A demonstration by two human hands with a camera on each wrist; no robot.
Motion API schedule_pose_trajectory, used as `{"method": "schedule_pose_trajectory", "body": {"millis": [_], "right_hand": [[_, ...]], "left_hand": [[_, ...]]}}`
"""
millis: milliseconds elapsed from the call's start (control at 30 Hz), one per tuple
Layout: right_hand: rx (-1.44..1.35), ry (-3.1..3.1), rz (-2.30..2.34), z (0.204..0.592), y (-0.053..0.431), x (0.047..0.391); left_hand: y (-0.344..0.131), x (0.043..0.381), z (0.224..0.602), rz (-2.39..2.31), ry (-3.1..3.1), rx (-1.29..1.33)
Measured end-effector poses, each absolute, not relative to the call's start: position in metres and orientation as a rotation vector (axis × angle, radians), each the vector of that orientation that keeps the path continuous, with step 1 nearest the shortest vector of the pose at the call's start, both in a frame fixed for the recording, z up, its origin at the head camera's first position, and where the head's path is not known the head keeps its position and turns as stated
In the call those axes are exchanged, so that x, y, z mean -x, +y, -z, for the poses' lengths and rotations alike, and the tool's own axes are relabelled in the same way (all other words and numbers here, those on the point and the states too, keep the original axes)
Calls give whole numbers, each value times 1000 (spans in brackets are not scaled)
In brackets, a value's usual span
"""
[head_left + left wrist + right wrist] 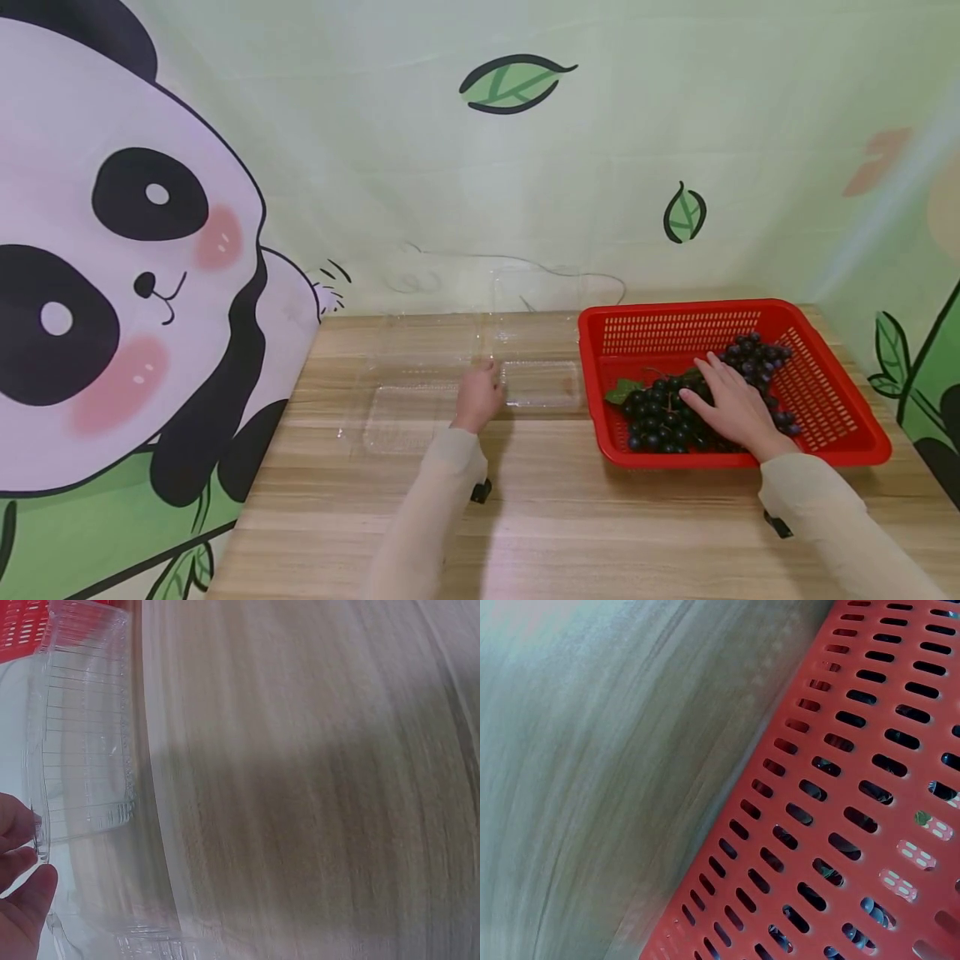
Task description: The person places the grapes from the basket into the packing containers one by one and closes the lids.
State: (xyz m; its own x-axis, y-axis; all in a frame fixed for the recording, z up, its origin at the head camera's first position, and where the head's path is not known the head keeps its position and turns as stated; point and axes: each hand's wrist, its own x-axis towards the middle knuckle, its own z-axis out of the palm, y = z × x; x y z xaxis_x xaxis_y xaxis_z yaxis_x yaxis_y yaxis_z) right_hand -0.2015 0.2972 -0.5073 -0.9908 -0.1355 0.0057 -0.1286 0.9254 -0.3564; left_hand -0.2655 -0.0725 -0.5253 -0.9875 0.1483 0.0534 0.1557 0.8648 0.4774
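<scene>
My left hand (478,398) pinches the edge of a clear box (542,385), with my thumb (34,900) on one side of the thin rim and my fingers (16,825) on the other. The box sits on the wooden table (555,517), just left of a big red basket (660,460). A second clear box (408,417) is on the other side of my left hand. Both boxes are see-through, so some of their edges are hard to see. My right hand (733,407) is inside the basket, spread over the dark grapes (667,417), and my fingers there are loose and not curled round anything. I can't tell how hard that hand presses on them. The grapes lie on the bottom of the basket in a big bunch, and more of them show past my fingertips, near the back. A green leaf (622,390) lies at the left end of the bunch. From my right wrist, I see the red side full of little holes, with bits of grapes peeking through. On the wall at my left is a big painted panda (187,283).
</scene>
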Motion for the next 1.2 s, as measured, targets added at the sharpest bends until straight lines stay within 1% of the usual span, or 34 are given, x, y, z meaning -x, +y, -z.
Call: {"method": "schedule_pose_trajectory", "body": {"millis": [300, 600, 1200], "right_hand": [[190, 3053, 576, 507, 296, 201], [197, 3044, 574, 508, 296, 201], [248, 3017, 576, 507, 295, 200]], "left_hand": [[-73, 260, 531, 627, -3008, 286], [-73, 256, 531, 654, -3035, 238], [-76, 247, 528, 555, -3023, 300]]}}
